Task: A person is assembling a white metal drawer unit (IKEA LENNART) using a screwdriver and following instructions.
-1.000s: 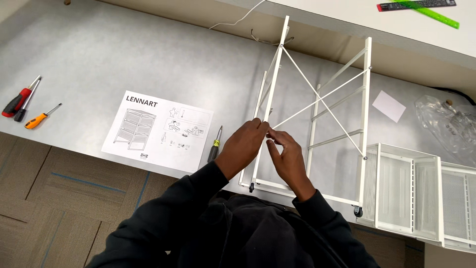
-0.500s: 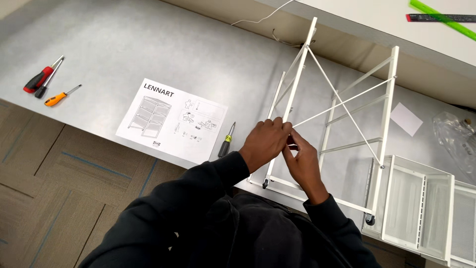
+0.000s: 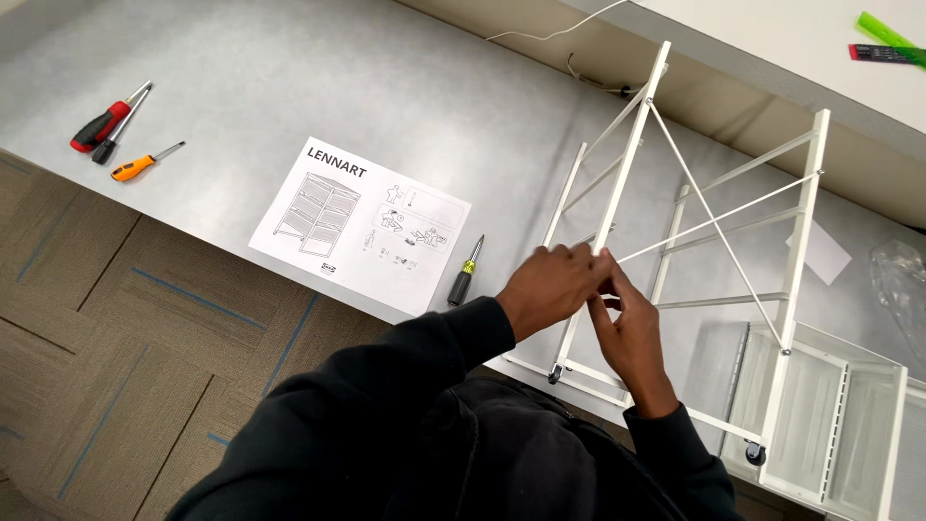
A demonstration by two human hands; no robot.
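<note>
head view: our left hand (image 3: 548, 287) and right hand (image 3: 632, 336) meet at the near upright of the white frame (image 3: 632, 164), which lies flat on the grey bench (image 3: 289, 77). the left hand's fingers curl over the upright where a thin diagonal rod (image 3: 719, 212) comes in; the right hand's fingertips (image 3: 610, 275) pinch at the same spot, just touching the left. both hands are clenched about that joint, though whatever small part may sit between the fingers is hidden, so we cannot tell. both sleeves are black.

the frame runs away from the hands towards the far wall, its crossed rods spreading out to the right of them. a small black caster (image 3: 555, 371) sits at the frame's near end, just below the left hand, and another caster (image 3: 753, 452) lies well to the right of the right hand. beyond that, right of the right hand, white mesh baskets (image 3: 834, 405) lie against the frame.

just left of the left hand lies a black screwdriver (image 3: 464, 278) with a yellow band, and beside it a paper instruction sheet (image 3: 360, 224). well apart to the far left lie a red screwdriver (image 3: 101, 123) and an orange screwdriver (image 3: 142, 163). a paper slip (image 3: 820, 253) and a clear bag (image 3: 899, 280) lie far right of the hands.
</note>
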